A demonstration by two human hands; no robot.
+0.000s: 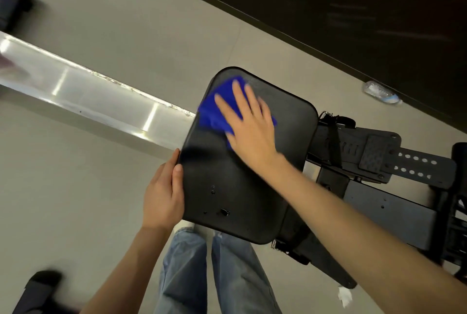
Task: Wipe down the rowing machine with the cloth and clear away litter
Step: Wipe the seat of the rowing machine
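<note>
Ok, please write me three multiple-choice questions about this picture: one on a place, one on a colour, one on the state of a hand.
1. Where is the cloth? A in a bucket; B on the black seat; C on a shelf.
2. What colour is the cloth? A blue; B white; C red.
3. How is the right hand? A in a fist; B flat, pressing the cloth; C hanging idle.
Answers: 1 B, it lies on the seat under the hand. 2 A, it is bright blue. 3 B, the straight fingers are spread over the cloth.
</note>
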